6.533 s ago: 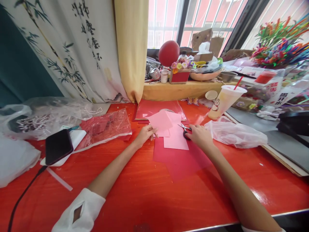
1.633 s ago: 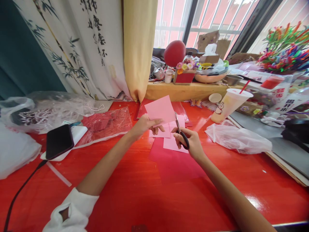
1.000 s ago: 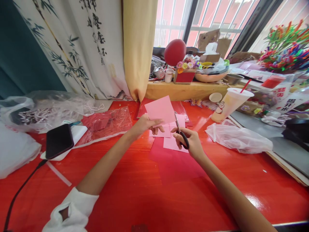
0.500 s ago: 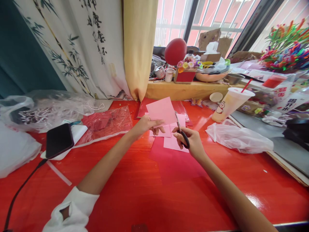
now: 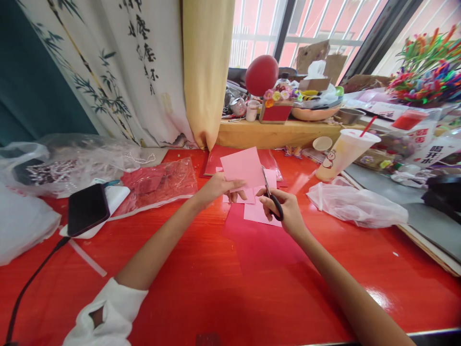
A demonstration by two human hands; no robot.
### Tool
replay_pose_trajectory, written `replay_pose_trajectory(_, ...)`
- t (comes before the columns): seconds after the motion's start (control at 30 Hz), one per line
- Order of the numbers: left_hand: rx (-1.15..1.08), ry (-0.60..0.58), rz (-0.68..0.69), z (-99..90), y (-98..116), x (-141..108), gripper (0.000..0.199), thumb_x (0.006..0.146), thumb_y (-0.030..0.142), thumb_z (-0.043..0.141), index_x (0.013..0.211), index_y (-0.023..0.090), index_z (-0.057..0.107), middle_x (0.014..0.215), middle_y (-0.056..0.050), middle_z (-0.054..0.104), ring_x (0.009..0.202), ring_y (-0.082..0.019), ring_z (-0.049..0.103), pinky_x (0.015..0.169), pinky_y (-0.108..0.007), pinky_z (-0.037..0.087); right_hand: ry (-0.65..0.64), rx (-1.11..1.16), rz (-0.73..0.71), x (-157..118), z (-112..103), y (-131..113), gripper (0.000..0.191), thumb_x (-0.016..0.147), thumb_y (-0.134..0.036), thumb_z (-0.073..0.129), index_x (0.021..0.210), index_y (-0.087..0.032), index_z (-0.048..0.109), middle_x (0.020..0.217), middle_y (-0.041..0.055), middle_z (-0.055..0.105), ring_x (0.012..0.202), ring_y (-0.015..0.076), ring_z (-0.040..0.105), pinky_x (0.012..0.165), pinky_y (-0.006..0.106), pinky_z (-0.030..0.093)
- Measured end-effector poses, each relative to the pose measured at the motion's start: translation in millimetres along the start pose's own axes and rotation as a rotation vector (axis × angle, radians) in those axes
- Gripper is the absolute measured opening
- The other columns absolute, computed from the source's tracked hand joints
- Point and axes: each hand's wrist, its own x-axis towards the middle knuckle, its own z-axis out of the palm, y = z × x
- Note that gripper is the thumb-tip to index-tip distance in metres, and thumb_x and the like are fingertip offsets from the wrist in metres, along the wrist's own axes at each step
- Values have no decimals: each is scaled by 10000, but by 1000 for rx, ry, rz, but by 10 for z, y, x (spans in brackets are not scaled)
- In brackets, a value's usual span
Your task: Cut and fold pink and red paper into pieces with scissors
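Note:
Between its thumb and fingers, my left hand (image 5: 224, 188) pinches the lower left part of a pink paper square (image 5: 242, 168), which is raised above the table. My right hand (image 5: 283, 207) is closed on black-handled scissors (image 5: 275, 204), their blades pointing up beside the right edge of the square. Whether the blades touch the paper I cannot tell. Under the hands lie more pink paper pieces (image 5: 259, 214) and a larger dark pink sheet (image 5: 270, 247) on the red table (image 5: 187, 288).
At the left are a phone (image 5: 88, 209) with a cable, clear plastic bags and a red packet (image 5: 162, 182). To the right stand a drink cup (image 5: 347, 154) with a red straw and a crumpled plastic bag (image 5: 356, 204). A red balloon (image 5: 261, 75) is on the cluttered sill behind.
The pink square has shifted very slightly right and down, its tilt a little changed. Both hands keep nearly the same place and the same hold.

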Motion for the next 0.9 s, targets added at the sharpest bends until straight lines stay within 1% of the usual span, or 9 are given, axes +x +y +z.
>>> replay_pose_trajectory(0.43,-36,-15,12,18,-17,-3,307,768,365,595,694,69,635,654,-90,672,453,-90,532,449,-218,412,-6,27,-13,-3,4,18,191,776,-362,602,767,-176,562,428,-68,421,347,67,375,376,211,268)
replay_pose_trajectory(0.57,-22,-10,13,23,-5,-6,324,773,372,586,679,66,638,659,-91,672,455,-88,530,457,-220,413,3,24,-14,-1,3,31,174,778,-345,606,796,-175,575,424,-69,427,347,66,383,377,208,271)
replay_pose_trajectory(0.67,2,-19,6,29,17,-13,334,781,373,577,671,65,644,623,-76,661,457,-86,526,467,-218,409,7,22,-19,3,-2,33,179,787,-349,595,820,-173,585,429,-66,443,353,66,393,379,206,274)
replay_pose_trajectory(0.8,40,-30,-23,36,24,-19,353,791,380,556,680,59,653,577,-66,644,467,-87,528,482,-215,406,20,14,-29,3,-8,23,185,790,-354,590,794,-169,583,427,-66,442,350,63,392,377,203,278)
replay_pose_trajectory(0.9,62,-42,-22,37,4,-13,365,793,387,550,674,58,655,586,-71,649,470,-84,527,485,-214,400,34,7,-27,5,-4,21,189,783,-353,598,758,-167,575,423,-67,434,344,61,387,373,202,283)
